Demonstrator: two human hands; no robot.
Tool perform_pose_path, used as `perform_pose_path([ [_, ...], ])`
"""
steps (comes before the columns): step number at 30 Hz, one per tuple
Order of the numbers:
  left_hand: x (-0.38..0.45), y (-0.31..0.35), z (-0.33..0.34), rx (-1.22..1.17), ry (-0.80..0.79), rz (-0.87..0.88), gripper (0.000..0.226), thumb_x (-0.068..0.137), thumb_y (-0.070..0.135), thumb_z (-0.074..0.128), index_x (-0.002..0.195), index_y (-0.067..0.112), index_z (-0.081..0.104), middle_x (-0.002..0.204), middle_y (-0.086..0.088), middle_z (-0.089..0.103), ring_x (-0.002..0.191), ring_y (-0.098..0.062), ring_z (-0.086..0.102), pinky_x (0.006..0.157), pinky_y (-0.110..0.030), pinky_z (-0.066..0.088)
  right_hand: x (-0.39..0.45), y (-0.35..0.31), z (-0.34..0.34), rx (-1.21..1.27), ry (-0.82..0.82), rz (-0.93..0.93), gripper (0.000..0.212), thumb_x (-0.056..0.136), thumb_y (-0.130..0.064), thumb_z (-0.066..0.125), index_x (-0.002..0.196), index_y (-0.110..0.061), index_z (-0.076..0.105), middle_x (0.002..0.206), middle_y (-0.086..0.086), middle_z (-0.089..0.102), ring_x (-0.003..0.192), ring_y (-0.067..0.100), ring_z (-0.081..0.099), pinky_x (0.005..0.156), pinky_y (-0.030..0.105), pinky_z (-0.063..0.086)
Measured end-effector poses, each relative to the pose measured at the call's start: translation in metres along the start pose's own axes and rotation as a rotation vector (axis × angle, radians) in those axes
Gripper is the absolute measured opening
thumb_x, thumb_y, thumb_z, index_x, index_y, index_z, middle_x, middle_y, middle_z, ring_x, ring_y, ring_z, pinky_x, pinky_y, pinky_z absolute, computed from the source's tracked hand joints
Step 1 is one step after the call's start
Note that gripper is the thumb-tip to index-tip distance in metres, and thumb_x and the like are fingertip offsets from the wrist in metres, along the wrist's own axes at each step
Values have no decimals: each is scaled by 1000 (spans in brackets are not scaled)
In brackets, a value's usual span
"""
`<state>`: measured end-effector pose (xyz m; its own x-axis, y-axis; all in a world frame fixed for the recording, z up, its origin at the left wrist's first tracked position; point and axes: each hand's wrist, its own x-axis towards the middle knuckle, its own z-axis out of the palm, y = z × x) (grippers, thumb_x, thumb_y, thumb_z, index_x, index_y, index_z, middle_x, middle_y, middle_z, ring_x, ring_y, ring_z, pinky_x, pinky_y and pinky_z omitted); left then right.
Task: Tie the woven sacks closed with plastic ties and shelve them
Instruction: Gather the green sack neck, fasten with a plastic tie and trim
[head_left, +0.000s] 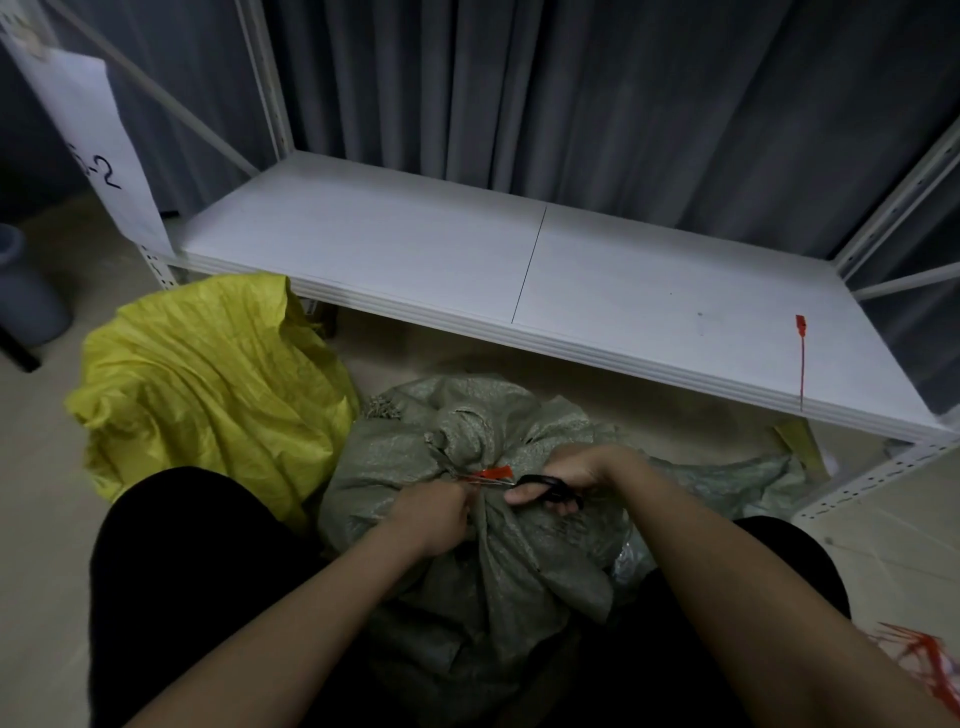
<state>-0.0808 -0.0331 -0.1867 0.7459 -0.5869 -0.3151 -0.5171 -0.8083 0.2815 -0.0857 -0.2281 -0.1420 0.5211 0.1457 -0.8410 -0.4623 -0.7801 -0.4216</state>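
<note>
Both hands (498, 493) snipping red tie (496, 473) on grey sack (467, 545)

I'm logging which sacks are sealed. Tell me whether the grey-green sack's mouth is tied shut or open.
Tied shut. The grey-green sack has its neck gathered, with a red tie at the bunched fabric, between the left hand and right hand holding scissors.

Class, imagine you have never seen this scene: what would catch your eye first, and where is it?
Probably the bright yellow sack slumped on the floor at left, beside the grey-green sack in the centre. On that sack's gathered neck, the left hand grips the fabric while the right hand works black scissors at a red tie.
</note>
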Motion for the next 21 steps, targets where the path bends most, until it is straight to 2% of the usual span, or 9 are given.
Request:
perform_pose_path([
  [2,-1,-3,5,-24,-11,11,28,92,28,41,113,19,58,114,-9,63,103,-29,60,81,-35,46,2,-3,1,-57,-2,4,41,91,-48,53,64,-17,50,43,-9,49,43,5,46,51,17,38],
  [6,-3,-7,11,-8,-29,11,30,93,28,40,118,20,55,118,-9,62,107,-29,59,83,-36,46,6,-5,3,-159,17,8,44,85,-56,57,64,-17,53,47,-8,54,51,9,49,58,20,42],
  [11,-4,-2,11,70,-33,-25,32,94,31,37,117,17,56,119,-9,61,110,-28,58,83,-35,45,11,-4,3,-256,58,-2,48,77,-62,63,63,-17,58,63,1,59,55,13,54,64,23,44],
  [16,-4,1,12,116,-45,-97,35,94,33,39,114,11,57,119,-12,61,111,-29,58,86,-33,44,14,-2,6,-269,147,-21,45,69,-59,72,57,-18,59,55,-3,62,53,13,58,78,27,50],
  [21,-2,1,20,62,-36,-136,38,97,38,35,114,13,57,119,-13,62,111,-30,58,89,-36,45,12,-3,11,-317,195,-22,46,66,-61,72,57,-17,60,57,-2,64,56,14,60,80,27,49],
])
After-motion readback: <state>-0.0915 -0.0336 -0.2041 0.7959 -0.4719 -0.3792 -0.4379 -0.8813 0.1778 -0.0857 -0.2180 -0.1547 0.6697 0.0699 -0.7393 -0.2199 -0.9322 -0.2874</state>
